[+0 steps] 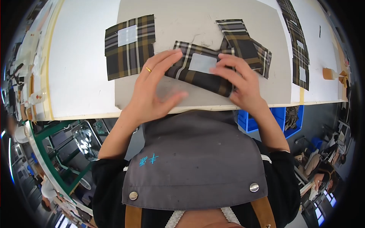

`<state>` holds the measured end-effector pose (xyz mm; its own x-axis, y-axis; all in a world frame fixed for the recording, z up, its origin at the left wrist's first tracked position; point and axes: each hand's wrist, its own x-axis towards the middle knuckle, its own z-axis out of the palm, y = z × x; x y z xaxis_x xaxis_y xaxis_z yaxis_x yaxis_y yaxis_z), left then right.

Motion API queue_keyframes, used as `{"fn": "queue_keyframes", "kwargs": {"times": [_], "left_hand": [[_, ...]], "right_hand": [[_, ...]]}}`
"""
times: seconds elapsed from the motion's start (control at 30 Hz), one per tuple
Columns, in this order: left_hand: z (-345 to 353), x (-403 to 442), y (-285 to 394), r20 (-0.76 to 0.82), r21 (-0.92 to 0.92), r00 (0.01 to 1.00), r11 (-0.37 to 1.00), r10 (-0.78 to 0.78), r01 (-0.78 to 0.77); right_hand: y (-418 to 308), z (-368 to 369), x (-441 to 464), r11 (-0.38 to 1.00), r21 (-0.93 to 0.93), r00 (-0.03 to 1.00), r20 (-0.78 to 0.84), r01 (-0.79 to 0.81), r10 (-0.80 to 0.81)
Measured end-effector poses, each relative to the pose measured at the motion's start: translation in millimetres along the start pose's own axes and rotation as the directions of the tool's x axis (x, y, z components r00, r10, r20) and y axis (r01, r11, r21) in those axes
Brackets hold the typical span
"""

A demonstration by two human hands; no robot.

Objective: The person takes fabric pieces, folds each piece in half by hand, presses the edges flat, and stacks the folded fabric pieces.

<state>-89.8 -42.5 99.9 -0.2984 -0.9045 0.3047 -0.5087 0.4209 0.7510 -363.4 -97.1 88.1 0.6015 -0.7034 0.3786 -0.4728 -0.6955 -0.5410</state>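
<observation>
In front of me lies a dark plaid fabric piece [203,82] with a pale rectangular patch [201,63] on it. My left hand [154,83] is at its left end, fingers stretched out and thumb wide apart, holding nothing; a gold ring is on one finger. Over the fabric's right end, my right hand [243,81] has its fingers spread, fingertips at the patch's right edge and thumb by the lower right corner. Left of my hands is another plaid stack [129,57] with a similar patch. Overlapping plaid pieces [243,43] lie beyond my right hand.
A grey board [178,26] covers the middle of the white table [83,57]. A row of patched plaid pieces [298,53] runs along the right. Below the table's right edge stand blue bins [281,117], one holding fabric. A metal stool [86,138] is at lower left.
</observation>
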Motion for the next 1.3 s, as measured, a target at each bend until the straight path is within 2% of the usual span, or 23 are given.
{"fn": "queue_keyframes", "kwargs": {"times": [0.07, 0.1, 0.13, 0.23, 0.27, 0.37, 0.43, 0.47, 0.5, 0.53, 0.57, 0.63, 0.67, 0.73, 0.8, 0.83, 0.87, 0.93, 1.0, 1.1, 1.23, 1.3], "left_hand": [[-5, -9, 4, 0.037, -0.001, 0.998, 0.999, 0.043, -0.043], [-6, -14, 6, 0.041, 0.081, 0.997, 0.994, 0.065, -0.068], [-6, -19, 7, 0.047, 0.162, 0.995, 0.982, 0.088, -0.095], [-12, -35, -5, 0.113, 0.255, 0.993, 0.966, 0.022, -0.051], [-13, -40, -9, 0.143, 0.292, 0.99, 0.956, -0.016, -0.026], [-10, -40, -6, 0.122, 0.242, 0.992, 0.97, -0.023, -0.008], [-4, -37, -2, 0.106, 0.202, 0.994, 0.979, 0.002, -0.023], [0, -35, -1, 0.114, 0.248, 0.993, 0.966, 0.038, -0.066], [4, -33, 0, 0.123, 0.294, 0.99, 0.95, 0.073, -0.107], [10, -32, 0, 0.121, 0.294, 0.99, 0.95, 0.071, -0.104], [17, -30, -3, 0.082, 0.283, 0.99, 0.95, 0.117, -0.135], [27, -24, -4, -0.005, 0.265, 0.984, 0.949, 0.178, -0.17], [28, -22, -2, -0.004, 0.264, 0.984, 0.949, 0.179, -0.172], [28, -17, 2, -0.021, 0.127, 0.993, 0.985, 0.117, -0.114], [26, -16, 0, -0.005, 0.189, 0.992, 0.974, 0.129, -0.126], [24, -16, -1, 0.011, 0.252, 0.99, 0.958, 0.138, -0.136], [19, -18, -3, 0.01, 0.254, 0.991, 0.958, 0.136, -0.134], [7, -26, -5, 0.083, 0.181, 0.994, 0.98, 0.064, -0.078], [4, -36, 0, 0.068, 0.114, 0.997, 0.993, 0.02, -0.027], [4, -43, 4, 0.075, -0.14, 0.985, 0.976, -0.156, 0.165], [6, -40, 7, 0.093, -0.246, 0.961, 0.929, -0.26, 0.275], [10, -36, 14, 0.023, -0.25, 0.937, 0.906, -0.348, 0.342]], "right_hand": [[-6, 10, -5, 0.963, 0.269, 1.0, 0.013, -0.013, 0.01], [-14, 11, -6, 0.909, 0.404, 0.994, 0.003, -0.103, 0.111], [-17, 10, -7, 0.907, 0.407, 0.994, 0.007, -0.105, 0.112], [-21, 9, -14, 0.68, 0.673, 0.952, 0.131, -0.29, 0.277], [-23, 10, -16, 0.678, 0.673, 0.95, 0.133, -0.295, 0.282], [-29, 9, -19, 0.731, 0.57, 0.924, 0.161, -0.374, 0.347], [-34, 7, -18, 0.898, 0.352, 0.965, 0.078, -0.263, 0.251], [-35, 6, -16, 0.898, 0.352, 0.964, 0.079, -0.264, 0.253], [-37, 6, -13, 0.94, 0.276, 0.98, 0.062, -0.199, 0.19], [-38, 7, -11, 0.972, 0.197, 0.991, 0.05, -0.13, 0.122], [-42, 9, -10, 0.972, 0.197, 0.992, 0.05, -0.126, 0.119], [-52, 16, -7, 0.991, -0.132, 0.999, -0.005, -0.035, 0.034], [-52, 20, -9, 0.991, -0.133, 0.999, -0.006, -0.036, 0.036], [-48, 32, -17, 0.983, -0.131, 0.988, -0.068, 0.132, -0.142], [-41, 32, -21, 0.978, -0.126, 0.981, -0.085, 0.166, -0.177], [-40, 29, -24, 0.997, 0.066, 0.992, -0.122, 0.03, -0.022], [-41, 26, -27, 0.96, 0.26, 0.982, -0.127, -0.101, 0.138], [-46, 16, -33, 0.935, 0.326, 0.97, -0.143, -0.141, 0.196], [-49, 5, -48, 0.816, 0.482, 0.926, -0.029, -0.318, 0.377], [-56, 1, -56, 0.791, 0.476, 0.895, -0.02, -0.384, 0.446], [-57, 4, -50, 0.747, 0.445, 0.831, -0.01, -0.494, 0.556], [-50, 9, -50, 0.74, 0.45, 0.826, -0.01, -0.5, 0.564]]}}
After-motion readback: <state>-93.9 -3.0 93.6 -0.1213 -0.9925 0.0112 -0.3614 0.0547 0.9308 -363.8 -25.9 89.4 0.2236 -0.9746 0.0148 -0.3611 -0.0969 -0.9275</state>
